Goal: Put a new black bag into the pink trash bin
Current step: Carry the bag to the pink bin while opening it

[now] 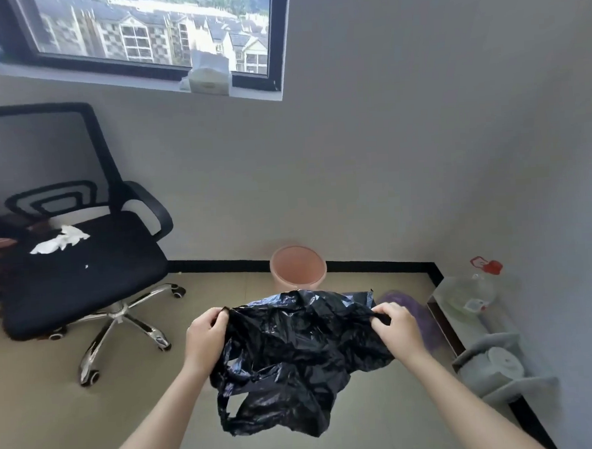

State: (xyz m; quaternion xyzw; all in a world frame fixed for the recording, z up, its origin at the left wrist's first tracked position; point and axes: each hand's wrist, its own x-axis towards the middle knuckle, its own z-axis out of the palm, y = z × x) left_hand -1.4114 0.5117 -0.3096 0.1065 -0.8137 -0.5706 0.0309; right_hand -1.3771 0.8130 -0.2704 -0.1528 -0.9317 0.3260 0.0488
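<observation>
Floor: tan floor lies bare on the near left and in the strip between the chair base and the bin; a black baseboard edges it along the far wall and turns at the right corner.
Right edge: a clear plastic bottle with a red cap, a grey stand and a purple bag crowd the floor along the right wall, leaving little free room on that side.
Left edge: a black office chair with chrome legs stands on the left, well apart from the bin; crumpled white tissue lies on its seat.
Pink trash bin: the pink trash bin stands upright against the far wall, its round mouth open and showing only pink inside. It lies beyond the hands, just above the bag's upper edge in the head view.
Black bag: the black bag hangs crumpled in the air between the hands, not touching the bin, its lower part with looped handles drooping toward the camera.
Left hand: the left hand is closed, fingers curled and pinching the bag's upper left edge.
Right hand: the right hand is closed likewise, fingertips gripping the upper right edge.
Hand spacing: the two hands are held apart, the bag's top edge stretched between them.
Window: a tissue box rests on the sill of the window above.
</observation>
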